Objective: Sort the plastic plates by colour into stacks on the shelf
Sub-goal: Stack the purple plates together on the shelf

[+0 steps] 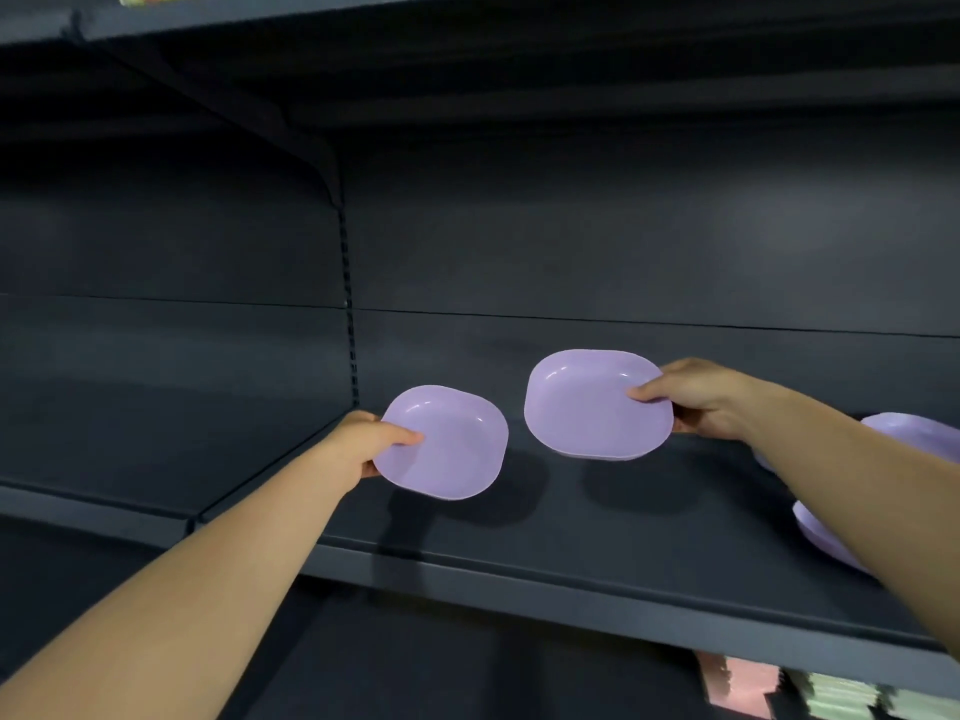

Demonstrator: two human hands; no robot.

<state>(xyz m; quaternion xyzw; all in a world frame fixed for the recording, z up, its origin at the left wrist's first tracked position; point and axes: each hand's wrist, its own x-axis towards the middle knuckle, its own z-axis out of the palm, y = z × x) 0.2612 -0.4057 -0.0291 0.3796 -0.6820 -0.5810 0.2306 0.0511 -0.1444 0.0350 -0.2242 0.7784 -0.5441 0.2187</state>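
Two lilac plastic plates with rounded corners hang above the dark grey shelf (597, 517). My left hand (363, 441) pinches the left edge of the smaller-looking plate (449, 449), thumb on its rim. My right hand (701, 400) grips the right edge of the other plate (587, 407), which is held slightly higher and further back. The two plates are apart, with a gap between them. More lilac plates lie on the shelf at the right, one (914, 433) behind my right forearm and one (826, 540) below it, both partly hidden by the arm.
A dark back panel with a slotted upright (349, 304) stands behind the shelf. Another shelf board runs overhead. Below the shelf's front lip, at the bottom right, sit pink (743, 683) and pale green packs (841, 696).
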